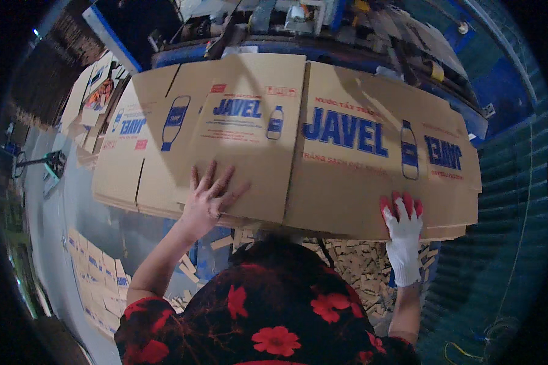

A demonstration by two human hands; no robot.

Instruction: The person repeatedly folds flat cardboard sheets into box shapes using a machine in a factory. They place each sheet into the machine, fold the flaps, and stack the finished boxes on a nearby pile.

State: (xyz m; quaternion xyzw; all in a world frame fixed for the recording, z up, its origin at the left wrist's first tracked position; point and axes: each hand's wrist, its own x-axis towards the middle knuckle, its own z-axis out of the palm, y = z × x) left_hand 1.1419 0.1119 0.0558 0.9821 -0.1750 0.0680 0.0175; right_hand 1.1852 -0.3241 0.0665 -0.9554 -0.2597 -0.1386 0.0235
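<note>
The bare left hand point(210, 202) is resting spread, released fingers on stacked flat brown cardboard boxes point(347, 198) before blue machinery point(335, 53); the white-gloved right hand point(403, 236) is laying red-tipped, unclenched fingers by their near edge.

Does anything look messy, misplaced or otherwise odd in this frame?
Yes. Cardboard scraps lie in a loose jumble below the near edge of the printed cardboard, like uncleared litter. Also unusual: only the right hand wears a white-and-red glove; the left hand is bare.
</note>
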